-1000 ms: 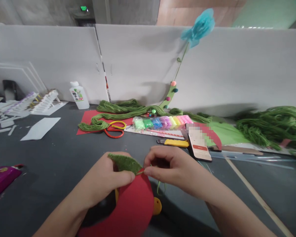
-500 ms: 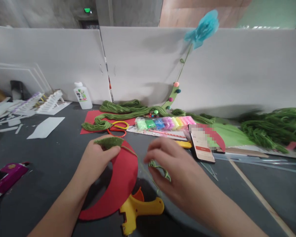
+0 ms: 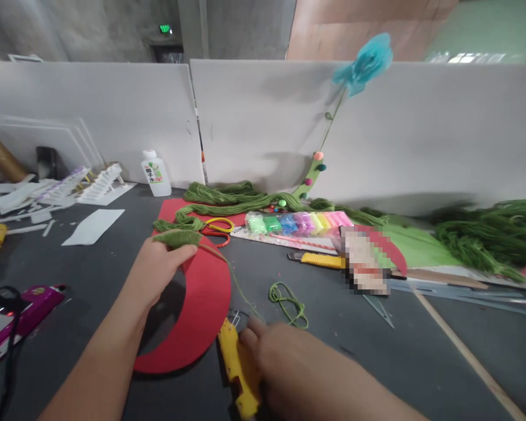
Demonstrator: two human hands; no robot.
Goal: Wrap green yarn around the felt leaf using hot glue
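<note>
My left hand [image 3: 158, 263] pinches the upper tip of a red crescent-shaped cutout [image 3: 208, 298], where green yarn [image 3: 175, 238] is wound tightly round it. From that wrapped end a thin strand runs down to the right, towards my right hand. Low in the view, my right hand [image 3: 284, 356] has its fingers closed about the handle of a yellow glue gun [image 3: 234, 362]; the handle itself is mostly hidden. The gun lies beside the crescent's right edge. A loose tangle of green yarn [image 3: 288, 304] rests on the table just beyond my right hand.
Scissors [image 3: 219, 231], green yarn skeins [image 3: 232, 199] and packs of coloured clay [image 3: 298, 223] lie towards the back. A yellow utility knife [image 3: 319, 261] sits beside a blurred-out phone. A white bottle [image 3: 156, 174] stands left; a purple tool with a cord [image 3: 30, 316] lies nearer.
My right hand has let the loose yarn drop onto the table and moved down onto the glue gun, which has turned. My left hand and the crescent have shifted slightly left in view.
</note>
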